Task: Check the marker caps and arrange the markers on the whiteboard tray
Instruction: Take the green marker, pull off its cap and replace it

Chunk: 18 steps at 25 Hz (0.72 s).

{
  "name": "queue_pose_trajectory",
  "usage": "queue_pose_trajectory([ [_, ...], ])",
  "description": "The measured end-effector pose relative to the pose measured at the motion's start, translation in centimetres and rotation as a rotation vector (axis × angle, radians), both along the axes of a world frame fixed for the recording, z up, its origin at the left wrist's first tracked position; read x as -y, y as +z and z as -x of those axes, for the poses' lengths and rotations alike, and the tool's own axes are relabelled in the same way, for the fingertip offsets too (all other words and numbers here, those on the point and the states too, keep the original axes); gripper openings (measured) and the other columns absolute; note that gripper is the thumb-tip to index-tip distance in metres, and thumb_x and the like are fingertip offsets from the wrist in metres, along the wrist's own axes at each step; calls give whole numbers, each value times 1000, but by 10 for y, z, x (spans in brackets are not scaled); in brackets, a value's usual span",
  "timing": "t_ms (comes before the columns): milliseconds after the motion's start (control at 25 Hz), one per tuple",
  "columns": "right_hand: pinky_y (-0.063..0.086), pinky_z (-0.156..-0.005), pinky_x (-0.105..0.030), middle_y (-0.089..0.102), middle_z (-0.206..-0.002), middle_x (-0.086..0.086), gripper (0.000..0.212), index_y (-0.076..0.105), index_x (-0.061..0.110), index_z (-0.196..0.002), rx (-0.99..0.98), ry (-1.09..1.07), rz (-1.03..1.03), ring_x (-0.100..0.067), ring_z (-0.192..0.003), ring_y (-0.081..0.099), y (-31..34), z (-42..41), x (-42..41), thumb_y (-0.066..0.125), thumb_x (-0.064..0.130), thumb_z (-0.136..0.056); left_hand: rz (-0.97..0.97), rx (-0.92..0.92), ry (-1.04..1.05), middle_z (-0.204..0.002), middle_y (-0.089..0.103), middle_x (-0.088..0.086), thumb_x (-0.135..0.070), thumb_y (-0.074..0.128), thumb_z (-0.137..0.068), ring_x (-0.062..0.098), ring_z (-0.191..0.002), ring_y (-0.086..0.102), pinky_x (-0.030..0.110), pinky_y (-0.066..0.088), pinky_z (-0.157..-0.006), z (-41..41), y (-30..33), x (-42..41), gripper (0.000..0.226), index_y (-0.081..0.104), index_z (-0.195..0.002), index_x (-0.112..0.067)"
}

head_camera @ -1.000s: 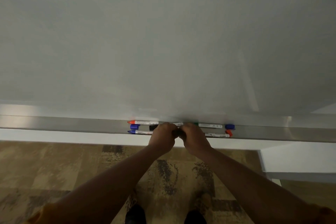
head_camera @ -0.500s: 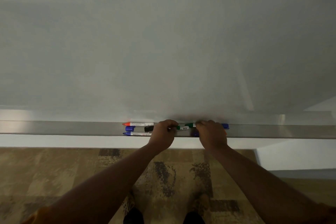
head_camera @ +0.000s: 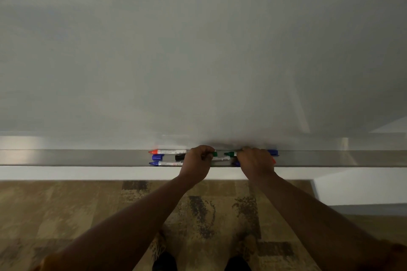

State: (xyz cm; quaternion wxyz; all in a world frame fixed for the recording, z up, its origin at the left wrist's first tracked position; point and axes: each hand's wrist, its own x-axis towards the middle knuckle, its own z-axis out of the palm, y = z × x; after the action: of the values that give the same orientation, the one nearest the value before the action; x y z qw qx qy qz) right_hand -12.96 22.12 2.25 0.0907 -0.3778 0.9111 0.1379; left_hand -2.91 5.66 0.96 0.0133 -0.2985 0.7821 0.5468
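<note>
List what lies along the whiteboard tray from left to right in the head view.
Red-capped marker → left hand → green marker end → right hand → blue cap. All lie on the tray; the loose caps and markers overlapping near the hands are left out.

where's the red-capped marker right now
In the head view it lies on the whiteboard tray, at the back left end of the marker group: red-capped marker, just left of the left hand.

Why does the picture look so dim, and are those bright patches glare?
Head view: dim overall; pale glare streaks on the grey whiteboard and bright patches on the long metal tray; both hands slightly soft; tray edge bows from the wide lens.
</note>
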Motion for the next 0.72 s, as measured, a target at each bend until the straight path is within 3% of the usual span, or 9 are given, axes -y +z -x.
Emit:
queue_pose_trajectory([
  [160, 45, -54, -32, 66, -82, -5, 7, 68, 14, -88, 43, 47, 102, -27, -67, 66, 5, 1, -3, 63, 10, -84, -37, -2, 13, -99, 70, -6, -10, 55, -98, 6, -89, 63, 15, 48, -73, -6, 10, 5, 22, 70, -111, -18],
  [240, 44, -47, -30, 64, -75, -2, 8, 68, 16, -85, 20, 89, 194, -24, -58, 63, 11, -2, -3, 70, 16, -78, -67, -5, 20, -94, 69, -6, -12, 52, -99, 11, -85, 63, 25, 54, -74, -11, 19, 10, 21, 71, -106, -19],
  [320, 43, -47, -28, 63, -78, 1, 12, 65, 18, -90, 23, 121, 328, -20, -63, 60, 21, -6, 1, 65, 23, -79, -100, -35, 51, -86, 69, -1, -12, 49, -99, 17, -78, 62, 37, 56, -74, -11, 32, 15, 24, 72, -95, -18],
  [360, 42, -48, -28, 61, -80, 1, 13, 63, 18, -91, 22, 129, 394, -20, -67, 58, 31, -10, 5, 63, 25, -79, -108, -64, 71, -81, 67, 2, -11, 47, -98, 17, -74, 60, 35, 56, -69, -12, 42, 15, 26, 71, -90, -16],
  [480, 42, -50, -30, 56, -79, 1, 17, 55, 18, -87, 15, 127, 574, -20, -73, 52, 62, -20, 19, 61, 26, -72, -51, -253, 158, -73, 63, 6, -4, 46, -94, 13, -68, 56, 23, 48, -60, -16, 76, 15, 29, 68, -76, -10],
  [600, 43, -51, -32, 53, -83, 2, 20, 50, 20, -90, 79, 116, 705, -18, -71, 47, 92, -30, 31, 57, 21, -72, -34, -509, 263, -64, 59, 1, -3, 46, -85, 11, -64, 53, 21, 44, -58, -23, 105, 18, 25, 66, -70, -8],
  [720, 40, -50, -32, 55, -80, 1, 19, 48, 19, -96, 108, 142, 766, -20, -61, 45, 113, -35, 42, 54, 17, -78, -75, -655, 352, -65, 57, 3, -3, 43, -78, 14, -64, 52, 24, 44, -58, -27, 124, 23, 22, 64, -71, -3],
])
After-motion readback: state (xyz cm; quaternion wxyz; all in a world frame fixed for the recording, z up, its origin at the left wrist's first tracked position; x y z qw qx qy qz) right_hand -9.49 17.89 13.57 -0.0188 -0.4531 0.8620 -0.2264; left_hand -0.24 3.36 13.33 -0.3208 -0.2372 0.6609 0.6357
